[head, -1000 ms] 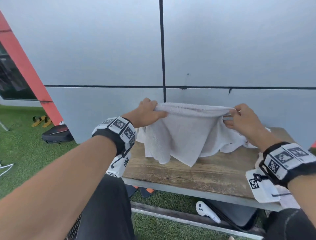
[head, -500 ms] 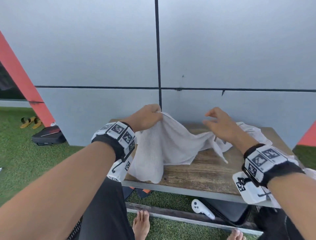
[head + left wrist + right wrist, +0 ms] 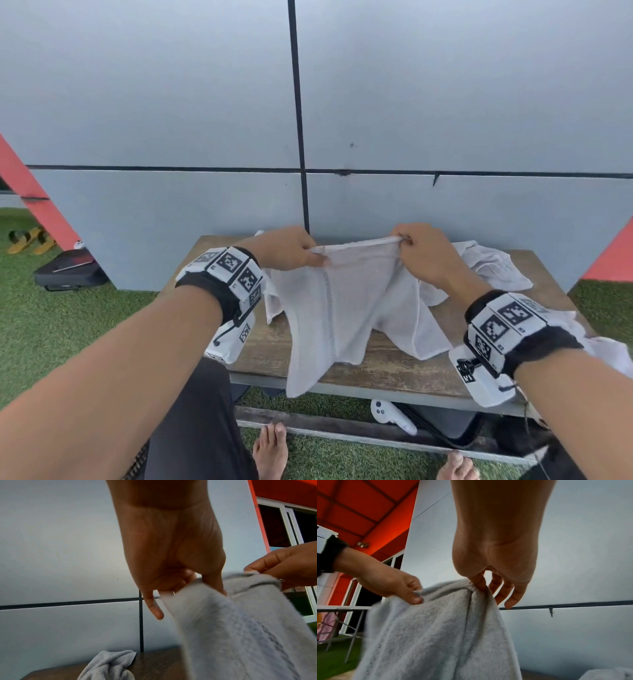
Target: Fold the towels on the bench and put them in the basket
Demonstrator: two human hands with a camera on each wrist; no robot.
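A white towel [image 3: 342, 308] hangs above the wooden bench [image 3: 387, 366], its lower corners draping over the front edge. My left hand [image 3: 291, 250] pinches the towel's top edge at the left, and my right hand [image 3: 421, 253] pinches the same edge at the right. In the left wrist view the left hand [image 3: 180, 582] grips the towel [image 3: 240, 628] between thumb and fingers. The right wrist view shows the right hand [image 3: 489, 586] pinching the towel [image 3: 436, 628]. More crumpled white towels [image 3: 489, 267] lie on the bench behind my right hand. No basket is in view.
A grey wall [image 3: 205, 102] stands directly behind the bench. Under the bench lie a white controller [image 3: 390, 414] and a dark case [image 3: 442, 421]. My bare feet [image 3: 270, 448] rest on green turf. A black bag [image 3: 68, 270] and sandals [image 3: 30, 240] sit at the far left.
My right hand, open and off the towel half a second ago, has taken hold of its top edge again. Both hands now hold the edge taut, closer together than one second ago.
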